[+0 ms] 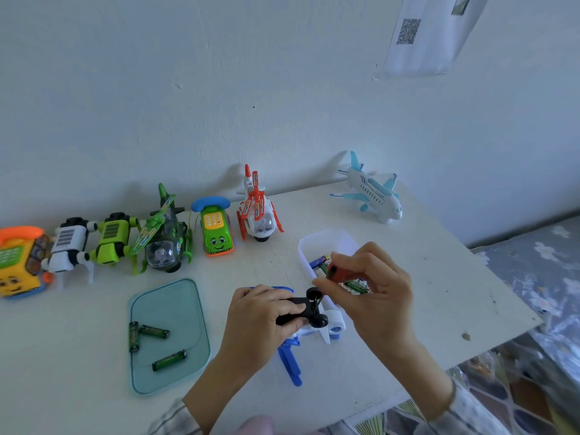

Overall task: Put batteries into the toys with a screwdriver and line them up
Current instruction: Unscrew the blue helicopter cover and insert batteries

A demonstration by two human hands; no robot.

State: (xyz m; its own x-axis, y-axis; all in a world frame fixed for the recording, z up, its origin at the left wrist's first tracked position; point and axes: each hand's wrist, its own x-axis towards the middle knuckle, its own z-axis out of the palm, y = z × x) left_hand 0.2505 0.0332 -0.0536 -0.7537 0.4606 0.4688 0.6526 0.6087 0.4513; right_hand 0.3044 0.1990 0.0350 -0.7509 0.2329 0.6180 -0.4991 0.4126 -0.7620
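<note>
An upturned white-and-blue plastic toy aeroplane (317,332) is gripped by the left hand (263,315) near the front of the white table (408,277). A red-handled screwdriver (334,273) is pinched by the right hand (373,287) above its black wheels. Three green batteries (153,332) are seen on a translucent teal tray (169,299); six toys are lined along the wall.

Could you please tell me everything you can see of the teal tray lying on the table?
The tray is a flat, see-through teal rectangle with rounded corners and a low rim, plastic by the look of it. It lies flat on the white table, in front of the row of toys and to the left of both hands. Three green batteries lie loose on it, two touching near its left edge and one apart nearer the front. Neither hand touches it.
</note>
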